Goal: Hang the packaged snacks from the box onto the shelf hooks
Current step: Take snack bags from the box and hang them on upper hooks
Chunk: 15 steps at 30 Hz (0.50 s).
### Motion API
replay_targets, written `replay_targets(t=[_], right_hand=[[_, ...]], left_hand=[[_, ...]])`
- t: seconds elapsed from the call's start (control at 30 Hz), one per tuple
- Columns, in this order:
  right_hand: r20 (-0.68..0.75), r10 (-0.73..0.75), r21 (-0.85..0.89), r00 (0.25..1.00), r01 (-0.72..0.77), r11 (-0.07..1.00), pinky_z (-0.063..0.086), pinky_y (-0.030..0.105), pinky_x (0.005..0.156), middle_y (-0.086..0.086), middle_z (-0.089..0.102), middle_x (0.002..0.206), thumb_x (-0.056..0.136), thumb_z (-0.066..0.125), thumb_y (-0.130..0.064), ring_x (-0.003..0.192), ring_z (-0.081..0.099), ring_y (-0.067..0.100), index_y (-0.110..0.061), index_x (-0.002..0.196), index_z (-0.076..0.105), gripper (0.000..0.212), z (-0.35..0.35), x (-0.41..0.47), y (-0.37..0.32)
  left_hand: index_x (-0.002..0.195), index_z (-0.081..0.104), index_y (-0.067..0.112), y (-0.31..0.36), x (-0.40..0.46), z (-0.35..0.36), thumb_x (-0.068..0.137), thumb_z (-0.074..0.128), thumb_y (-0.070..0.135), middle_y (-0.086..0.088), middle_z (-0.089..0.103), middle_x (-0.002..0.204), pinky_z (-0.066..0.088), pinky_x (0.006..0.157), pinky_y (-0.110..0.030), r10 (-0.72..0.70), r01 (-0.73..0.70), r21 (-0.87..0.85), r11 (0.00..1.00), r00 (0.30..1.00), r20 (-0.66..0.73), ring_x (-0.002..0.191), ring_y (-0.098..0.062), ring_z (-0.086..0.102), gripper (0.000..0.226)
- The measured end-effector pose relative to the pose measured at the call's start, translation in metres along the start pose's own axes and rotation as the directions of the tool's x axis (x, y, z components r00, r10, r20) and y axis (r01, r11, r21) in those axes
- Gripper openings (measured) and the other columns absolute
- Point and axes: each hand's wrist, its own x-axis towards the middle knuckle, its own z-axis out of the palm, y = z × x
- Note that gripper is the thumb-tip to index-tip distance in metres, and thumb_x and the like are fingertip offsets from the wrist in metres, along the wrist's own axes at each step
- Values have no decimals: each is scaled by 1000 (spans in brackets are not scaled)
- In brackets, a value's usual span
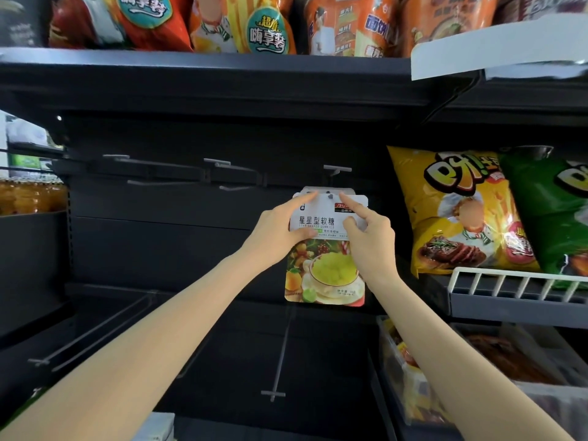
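We note both hands on one gummy packet (324, 249) at the right-hand hook (337, 169): left hand (280, 232) and right hand (370, 241) each pinch its top edge. White packets hang behind it. Left hooks (165, 173) bare; box unseen.

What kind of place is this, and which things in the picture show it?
Most likely a shop aisle, such as a convenience store. Bagged snacks stand on a dark shelf above, empty display hooks stick out from the back panel, and both hands hold a gummy packet at one hook.
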Motion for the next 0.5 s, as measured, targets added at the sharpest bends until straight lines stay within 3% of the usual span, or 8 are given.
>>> replay_targets(t=[0.07,0.2,0.33,0.4,0.5], right_hand=[[20,-7,-44,1000,8,999,32,11,37,8,55,102,97,47,-11,43,38,5,-31,135,51,42,3,6,2],[52,1,-220,999,10,975,38,10,54,9,41,127,95,52,-11,60,44,5,-34,141,41,53,10,22,5],[84,88,-292,993,-60,955,45,21,81,12,29,141,94,52,-4,91,50,14,-37,144,34,62,19,33,9],[85,101,-297,991,-71,952,47,26,87,11,27,141,94,52,-2,109,50,21,-38,144,33,65,25,39,12],[67,71,-323,995,-46,945,47,31,93,11,26,141,92,52,1,121,46,27,-35,144,34,66,33,42,18]], left_hand=[[145,32,30,-2,9,4,87,65,22,0,60,115,44,75,-18,-23,22,46,999,1000,21,92,-11,56,67],[147,25,30,-9,29,18,89,63,17,-10,53,126,42,93,-27,-86,81,123,989,995,40,112,-23,52,71],[147,20,37,-16,45,28,91,58,11,-13,50,121,44,78,-25,-159,148,175,973,986,48,95,-21,54,72],[147,18,39,-22,51,30,92,57,11,-13,49,121,44,76,-25,-180,167,190,967,982,53,91,-19,52,73],[147,17,41,-29,58,32,93,54,10,-13,47,125,46,79,-27,-198,181,191,965,977,74,92,-18,52,73]])
